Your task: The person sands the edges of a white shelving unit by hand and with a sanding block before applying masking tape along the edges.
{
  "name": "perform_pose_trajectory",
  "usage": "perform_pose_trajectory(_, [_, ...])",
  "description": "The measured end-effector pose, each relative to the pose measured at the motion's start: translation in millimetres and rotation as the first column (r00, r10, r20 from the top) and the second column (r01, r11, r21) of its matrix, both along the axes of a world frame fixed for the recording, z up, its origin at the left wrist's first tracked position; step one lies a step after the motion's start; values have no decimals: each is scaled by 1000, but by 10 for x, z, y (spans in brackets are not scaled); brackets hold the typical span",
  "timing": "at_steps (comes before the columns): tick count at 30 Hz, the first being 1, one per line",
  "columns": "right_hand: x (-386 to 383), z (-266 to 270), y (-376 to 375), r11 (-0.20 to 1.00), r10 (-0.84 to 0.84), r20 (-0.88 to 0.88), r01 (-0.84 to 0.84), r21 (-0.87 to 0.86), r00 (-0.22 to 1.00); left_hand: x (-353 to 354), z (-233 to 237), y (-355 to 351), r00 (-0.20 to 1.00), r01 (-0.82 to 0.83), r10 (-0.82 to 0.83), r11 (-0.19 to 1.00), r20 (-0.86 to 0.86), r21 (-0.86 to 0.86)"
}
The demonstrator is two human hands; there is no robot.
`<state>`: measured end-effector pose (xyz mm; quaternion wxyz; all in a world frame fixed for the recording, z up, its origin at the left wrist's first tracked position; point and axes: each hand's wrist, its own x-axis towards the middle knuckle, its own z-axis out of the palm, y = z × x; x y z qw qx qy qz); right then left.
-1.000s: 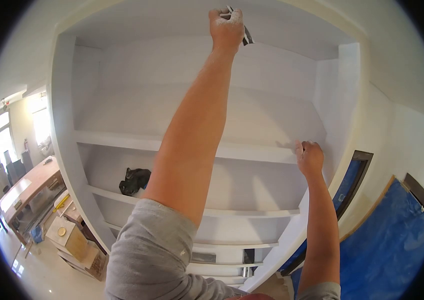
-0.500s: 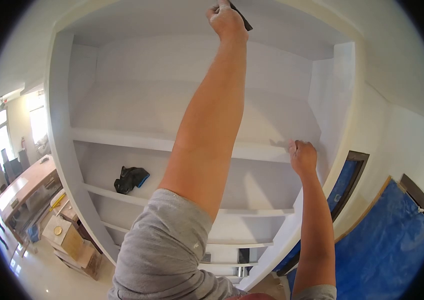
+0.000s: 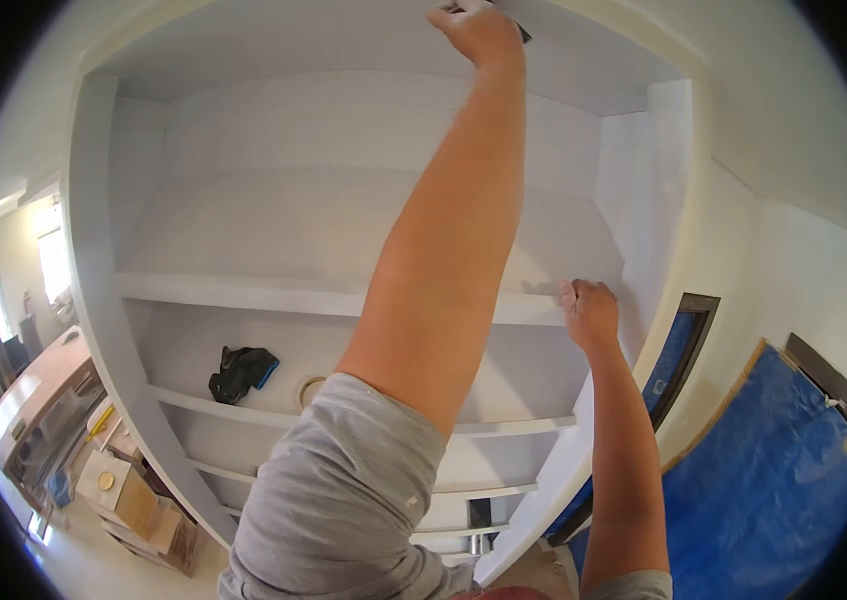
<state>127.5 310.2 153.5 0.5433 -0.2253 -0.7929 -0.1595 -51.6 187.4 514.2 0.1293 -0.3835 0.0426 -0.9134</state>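
Observation:
High at the top, my left hand (image 3: 481,34) is closed on a dark flat tool (image 3: 525,34) against the grey-white top panel (image 3: 344,35) of a built-in shelf unit. Only a small dark part of the tool shows past the hand. My right hand (image 3: 594,314) has its fingers curled over the front edge of the upper shelf (image 3: 244,293), near the unit's right side. On the shelf below lie a black cloth-like item (image 3: 244,374) with a blue edge and a round tan ring (image 3: 305,393), partly hidden by my left sleeve.
A blue sheet (image 3: 764,480) hangs at the right beside a dark-framed opening (image 3: 699,345). To the left stand a long workbench (image 3: 39,395) and a wooden box (image 3: 119,488) with a roll on top. The unit's left upright (image 3: 99,250) runs down beside them.
My left hand has moved right and slightly up along the top panel with the dark tool. The view has shifted, and the tan ring has come into sight beside my sleeve.

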Motion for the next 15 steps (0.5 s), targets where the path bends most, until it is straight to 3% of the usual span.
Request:
perform_pose_trajectory(4, [5, -12, -8, 1000, 24, -6, -24, 12, 1000, 155, -255, 215, 904, -426, 428, 899, -9, -104])
perform_pose_trajectory(7, [15, 8, -27, 999, 43, -2, -43, -2, 999, 84, -268, 8, 968, -195, 206, 977, 145, -86])
perform_pose_trajectory(10, [10, -3, -6, 1000, 20, 0, -20, 4, 1000, -40, -53, -302, 978, -142, 134, 989, 160, 43])
perform_pose_trajectory(11, [23, 1, 0, 1000, -4, 5, 4, 2, 1000, 42, -111, -366, 611, -737, 785, 610, 99, -291])
perform_pose_trajectory(12, [35, 9, 14, 1000, -25, 12, 25, 0, 1000, 127, -245, -428, -63, -868, 982, -141, -176, -477])
perform_pose_trajectory(14, [24, -49, 117, 998, -56, 68, 53, 38, 996, -192, 48, 188, -453, -583, 745, -663, -489, -470])
perform_pose_trajectory(15, [70, -101, 290, 995, -58, 127, 47, 89, 990, -39, -94, 93, -356, -704, 626, -668, -694, -241])
